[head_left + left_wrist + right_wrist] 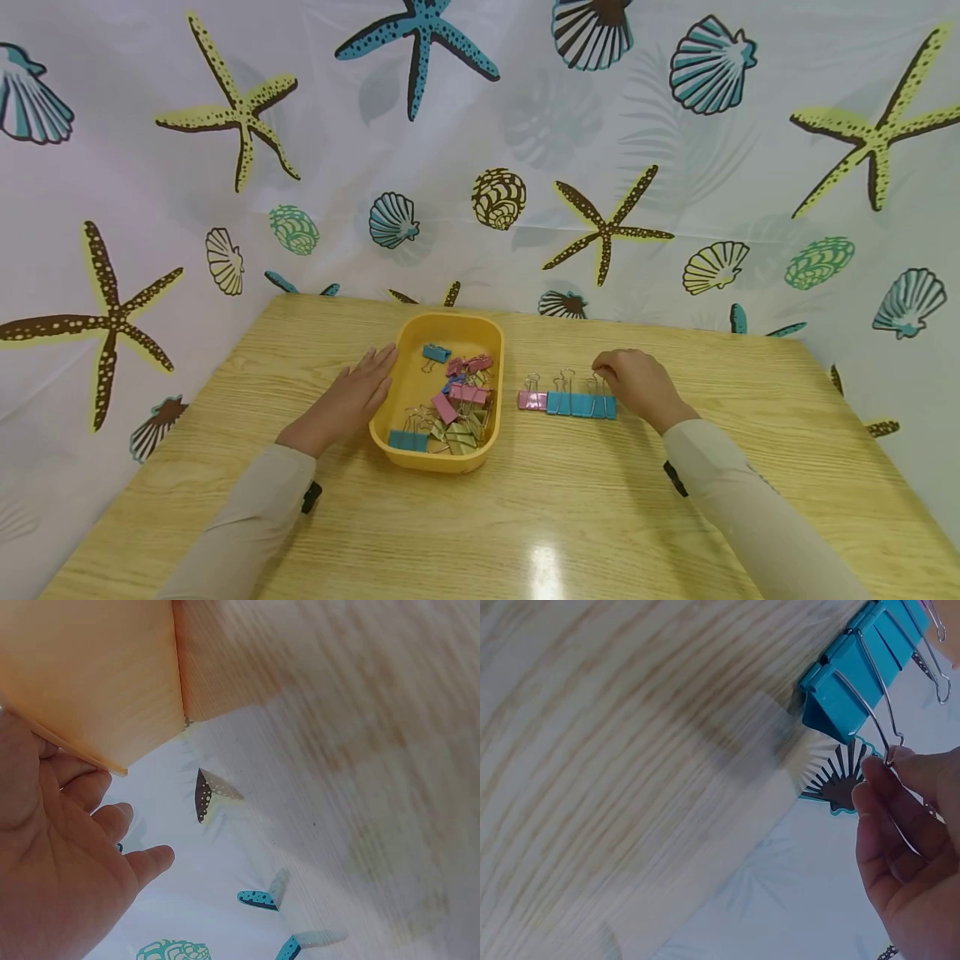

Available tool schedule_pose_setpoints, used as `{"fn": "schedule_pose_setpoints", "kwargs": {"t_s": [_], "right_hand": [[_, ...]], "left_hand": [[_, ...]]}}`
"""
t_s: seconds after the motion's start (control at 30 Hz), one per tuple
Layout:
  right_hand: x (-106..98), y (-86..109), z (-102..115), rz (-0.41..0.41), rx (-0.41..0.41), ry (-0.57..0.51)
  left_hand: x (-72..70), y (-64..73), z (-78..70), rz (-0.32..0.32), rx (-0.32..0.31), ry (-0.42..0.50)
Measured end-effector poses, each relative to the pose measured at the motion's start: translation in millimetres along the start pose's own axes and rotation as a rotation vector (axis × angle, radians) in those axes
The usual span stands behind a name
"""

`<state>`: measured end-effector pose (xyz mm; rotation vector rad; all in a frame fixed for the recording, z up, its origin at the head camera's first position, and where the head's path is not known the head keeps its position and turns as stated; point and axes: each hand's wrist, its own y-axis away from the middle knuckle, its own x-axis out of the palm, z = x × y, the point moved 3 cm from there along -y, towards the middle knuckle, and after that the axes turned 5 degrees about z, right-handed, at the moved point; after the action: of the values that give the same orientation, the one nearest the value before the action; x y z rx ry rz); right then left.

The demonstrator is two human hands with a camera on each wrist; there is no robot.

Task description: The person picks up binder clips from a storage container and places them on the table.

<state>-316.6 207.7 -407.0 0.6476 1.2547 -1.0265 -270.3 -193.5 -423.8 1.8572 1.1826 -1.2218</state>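
Note:
In the head view my right hand (636, 385) is at the right end of a row of binder clips. The right wrist view shows my right hand (911, 832) pinching the wire handle of the end teal binder clip (840, 705) between thumb and forefinger. Other teal clips (572, 405) and a pink binder clip (532, 400) stand to its left, their wire handles up. My left hand (352, 398) rests against the left side of a yellow tray (442, 463). Its fingers touch the rim (75, 751), fairly straight, in the left wrist view.
Inside the tray lie teal clips, one at the front (408, 441) and one at the back (437, 353). Pink clips (469, 394) and olive clips (459, 439) are heaped at its right. A patterned cloth (450, 167) hangs behind the wooden table (450, 533).

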Motion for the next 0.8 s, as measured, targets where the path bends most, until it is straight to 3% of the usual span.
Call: {"fn": "schedule_pose_setpoints", "kwargs": {"t_s": [0.23, 0.37, 0.57, 0.8], "right_hand": [[-8.4, -0.9, 5.3, -0.005, 0.029, 0.038], [-16.7, -5.5, 16.6, -0.029, 0.008, 0.046], [-28.9, -16.8, 51.7, -0.046, -0.086, 0.047], [-38.3, -35.7, 108.0, -0.022, -0.235, 0.051]], "left_hand": [[1.4, -0.4, 2.1, 0.002, 0.002, 0.009], [1.5, -0.5, 2.9, 0.008, 0.000, 0.011], [1.5, -0.5, 4.3, 0.003, 0.002, 0.015], [1.8, -0.4, 3.8, 0.001, 0.007, 0.021]]}}
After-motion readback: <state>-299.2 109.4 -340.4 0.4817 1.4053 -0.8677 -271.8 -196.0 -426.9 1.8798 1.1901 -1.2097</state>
